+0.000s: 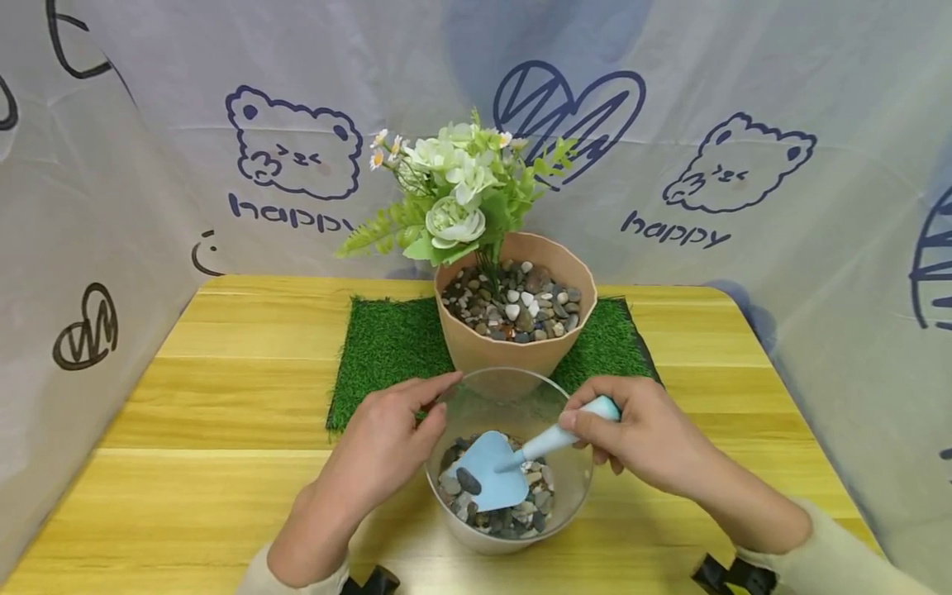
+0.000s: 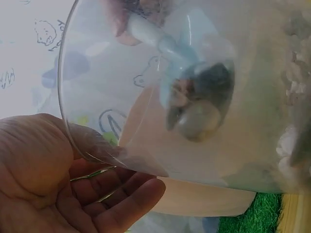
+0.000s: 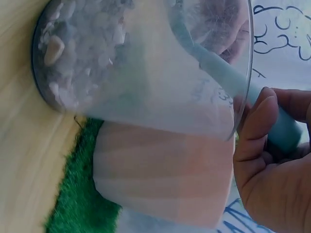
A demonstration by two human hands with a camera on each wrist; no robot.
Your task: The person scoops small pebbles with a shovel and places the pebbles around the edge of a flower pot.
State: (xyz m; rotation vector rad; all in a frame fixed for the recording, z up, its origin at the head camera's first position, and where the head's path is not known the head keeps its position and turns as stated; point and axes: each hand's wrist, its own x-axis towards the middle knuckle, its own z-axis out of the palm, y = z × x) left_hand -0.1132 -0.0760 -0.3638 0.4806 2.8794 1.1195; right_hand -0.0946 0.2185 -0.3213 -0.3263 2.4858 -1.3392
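Note:
A clear round container [image 1: 573,496] with pebbles [image 1: 521,516] in its bottom stands at the table's front. My right hand [image 1: 632,426] grips the handle of a light blue toy shovel [image 1: 494,471], thumb on top, at the container's right rim. The shovel's blade is inside the container above the pebbles, with a few stones on it, seen also through the wall in the left wrist view. My left hand [image 1: 390,438] rests against the left rim, its fingers relaxed along the outside. Behind stands a peach flowerpot [image 1: 513,355] with pebbles.
White and green artificial flowers [image 1: 454,190] stand in the flowerpot. A green turf mat [image 1: 387,347] lies under the pot on the wooden table [image 1: 223,397]. Printed cloth [image 1: 416,49] hangs behind and at both sides.

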